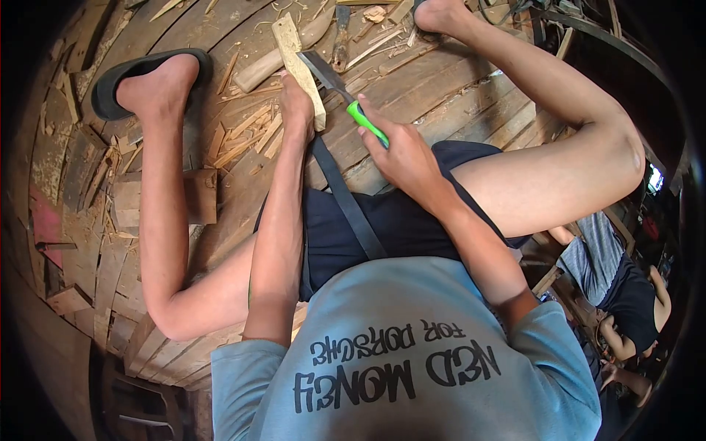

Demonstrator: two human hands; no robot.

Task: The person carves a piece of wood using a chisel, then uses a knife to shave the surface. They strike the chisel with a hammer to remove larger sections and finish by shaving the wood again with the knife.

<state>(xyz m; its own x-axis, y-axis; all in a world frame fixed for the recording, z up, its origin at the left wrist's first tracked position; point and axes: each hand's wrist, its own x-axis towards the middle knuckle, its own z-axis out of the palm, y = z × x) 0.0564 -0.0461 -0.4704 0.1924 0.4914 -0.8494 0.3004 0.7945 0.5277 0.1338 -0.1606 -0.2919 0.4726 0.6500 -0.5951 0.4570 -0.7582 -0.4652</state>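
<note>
My left hand [296, 106] is wrapped round a pale strip of wood [298, 66], which slants up and away from me over the plank floor. In my right hand [404, 158] is a chisel [323, 73] with a bright green handle, my fingers closed round the grip. Its flat metal blade points up and left, with the tip right at the strip's right edge. A dark strap [342, 195] runs from my lap toward the lower end of the strip.
A rounded wooden club [257, 71] and another tool with a worn handle [340, 44] lie beyond my hands. Wood chips [254, 128] litter the planks. A wood block [200, 197] stands by my left leg. Another person [614, 272] is at the right.
</note>
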